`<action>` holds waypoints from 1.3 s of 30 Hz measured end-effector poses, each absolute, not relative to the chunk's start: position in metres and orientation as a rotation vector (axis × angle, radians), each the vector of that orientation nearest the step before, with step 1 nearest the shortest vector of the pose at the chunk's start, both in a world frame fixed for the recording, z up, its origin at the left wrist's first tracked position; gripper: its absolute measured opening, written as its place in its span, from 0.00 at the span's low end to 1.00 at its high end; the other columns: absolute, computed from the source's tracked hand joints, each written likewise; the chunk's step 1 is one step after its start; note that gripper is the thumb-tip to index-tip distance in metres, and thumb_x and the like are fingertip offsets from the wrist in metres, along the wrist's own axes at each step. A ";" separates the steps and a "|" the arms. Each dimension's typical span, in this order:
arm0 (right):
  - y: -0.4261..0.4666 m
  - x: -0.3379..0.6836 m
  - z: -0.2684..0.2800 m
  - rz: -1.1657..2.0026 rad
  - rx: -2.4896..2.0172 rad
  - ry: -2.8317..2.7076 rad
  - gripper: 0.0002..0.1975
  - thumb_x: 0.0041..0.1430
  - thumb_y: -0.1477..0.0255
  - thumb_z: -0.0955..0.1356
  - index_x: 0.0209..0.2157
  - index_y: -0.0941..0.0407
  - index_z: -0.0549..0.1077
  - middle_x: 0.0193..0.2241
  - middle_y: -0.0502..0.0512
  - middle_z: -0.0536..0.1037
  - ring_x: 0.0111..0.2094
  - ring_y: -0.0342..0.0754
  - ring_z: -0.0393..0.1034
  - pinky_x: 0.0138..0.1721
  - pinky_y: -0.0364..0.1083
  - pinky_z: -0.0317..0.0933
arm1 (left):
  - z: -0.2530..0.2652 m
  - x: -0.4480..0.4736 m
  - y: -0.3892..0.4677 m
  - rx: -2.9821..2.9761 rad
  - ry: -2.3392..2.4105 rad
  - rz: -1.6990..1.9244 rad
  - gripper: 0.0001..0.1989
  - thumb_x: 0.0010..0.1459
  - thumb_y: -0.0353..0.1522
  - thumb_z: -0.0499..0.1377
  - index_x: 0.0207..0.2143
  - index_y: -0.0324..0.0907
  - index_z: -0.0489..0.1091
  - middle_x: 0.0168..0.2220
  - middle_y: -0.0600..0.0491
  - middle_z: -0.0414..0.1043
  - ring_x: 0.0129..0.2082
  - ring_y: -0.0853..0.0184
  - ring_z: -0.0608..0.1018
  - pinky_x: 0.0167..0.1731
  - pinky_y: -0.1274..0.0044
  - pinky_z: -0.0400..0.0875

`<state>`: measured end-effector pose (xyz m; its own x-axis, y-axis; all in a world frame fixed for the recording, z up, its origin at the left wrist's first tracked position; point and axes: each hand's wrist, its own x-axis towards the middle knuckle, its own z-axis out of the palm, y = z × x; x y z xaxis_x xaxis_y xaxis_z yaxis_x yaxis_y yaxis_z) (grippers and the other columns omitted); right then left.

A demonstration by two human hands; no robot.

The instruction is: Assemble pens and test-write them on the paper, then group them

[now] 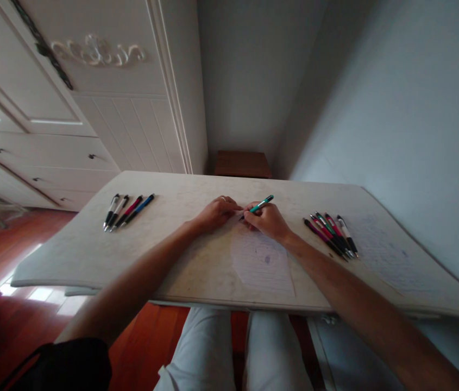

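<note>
A green pen (262, 203) with a dark tip is gripped in my right hand (265, 220), its point down near the top of a lined sheet of paper (264, 266). Small dark marks and a round scribble show on that sheet. My left hand (217, 213), with a ring on one finger, rests at the sheet's upper left edge. Its fingers lie towards the pen tip and are partly hidden, with no object seen in them. Both forearms lie across the pale tabletop (188, 260).
Several pens (127, 212) lie side by side at the table's left. More pens (333, 236) are grouped at the right, beside another sheet (392, 255) covered in writing. A white cabinet (131, 125) stands behind on the left, a wall (408, 108) on the right.
</note>
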<state>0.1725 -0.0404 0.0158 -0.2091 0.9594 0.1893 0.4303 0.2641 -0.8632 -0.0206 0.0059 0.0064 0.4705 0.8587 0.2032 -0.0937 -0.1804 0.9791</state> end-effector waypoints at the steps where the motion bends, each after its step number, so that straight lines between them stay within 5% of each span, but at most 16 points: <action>1: -0.040 0.173 0.014 0.884 -1.262 -1.782 0.08 0.53 0.68 0.67 0.28 0.57 0.74 0.21 0.52 0.77 0.18 0.45 0.71 0.20 0.41 0.64 | 0.005 -0.021 0.007 1.459 0.695 0.978 0.19 0.43 0.14 0.58 0.27 0.43 0.81 0.32 0.47 0.76 0.42 0.63 0.74 0.46 0.80 0.66; 11: -0.045 0.171 0.015 0.905 -1.226 -1.831 0.11 0.54 0.64 0.67 0.30 0.58 0.75 0.20 0.51 0.76 0.18 0.44 0.69 0.18 0.40 0.61 | 0.010 -0.026 0.005 1.551 0.742 1.052 0.14 0.37 0.17 0.67 0.22 0.44 0.78 0.42 0.46 0.74 0.54 0.56 0.69 0.57 0.71 0.60; 19: -0.043 0.172 0.015 0.753 -1.283 -1.904 0.08 0.53 0.67 0.66 0.29 0.57 0.75 0.18 0.50 0.74 0.19 0.44 0.67 0.20 0.41 0.59 | 0.005 -0.025 0.007 1.373 0.744 1.068 0.14 0.41 0.16 0.64 0.20 0.43 0.76 0.38 0.47 0.75 0.50 0.58 0.72 0.52 0.75 0.64; 28: -0.045 0.171 0.016 0.877 -1.225 -1.876 0.10 0.53 0.65 0.67 0.29 0.57 0.74 0.18 0.50 0.74 0.18 0.44 0.67 0.20 0.41 0.59 | 0.000 -0.027 0.011 2.069 0.772 1.023 0.07 0.47 0.27 0.66 0.30 0.46 0.80 0.40 0.45 0.75 0.45 0.56 0.74 0.51 0.69 0.65; 39: -0.044 0.173 0.019 0.778 -1.220 -1.873 0.11 0.52 0.64 0.67 0.27 0.57 0.73 0.18 0.50 0.72 0.20 0.44 0.65 0.21 0.42 0.57 | 0.007 -0.025 0.007 1.880 0.807 1.017 0.11 0.41 0.21 0.67 0.27 0.44 0.80 0.39 0.47 0.75 0.44 0.58 0.72 0.52 0.73 0.62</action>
